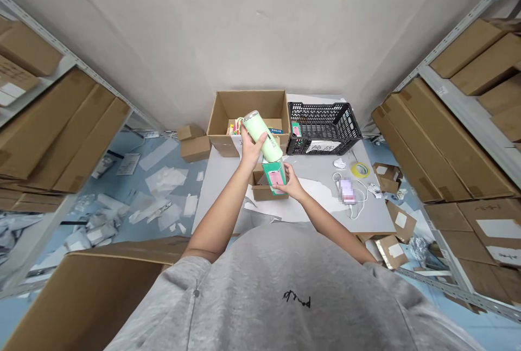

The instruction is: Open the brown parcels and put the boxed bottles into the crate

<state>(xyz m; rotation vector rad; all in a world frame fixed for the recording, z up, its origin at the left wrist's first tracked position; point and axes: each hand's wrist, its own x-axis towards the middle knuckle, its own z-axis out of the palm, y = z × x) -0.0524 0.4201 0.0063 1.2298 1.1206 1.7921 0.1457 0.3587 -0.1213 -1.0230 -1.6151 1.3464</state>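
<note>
My left hand [251, 147] is wrapped round a light green tumbler [264, 136], tilted with its silver-coloured end up to the left. Its lower end is at the top of a green box with a pink panel [276, 176]; whether it is partly inside I cannot tell. My right hand [292, 182] grips that green box from the right side. Just below and behind the box, a small open cardboard carton [264, 193] stands on the grey table [220, 193].
Behind stand a large open carton [252, 100] with colourful items and a black crate [325, 147] holding another green box. To the right lie yellow tape [360, 170] and a phone with a white cable [347, 191]. Shelves with cartons [476, 139] flank both sides; paper scraps [166, 180] litter the floor.
</note>
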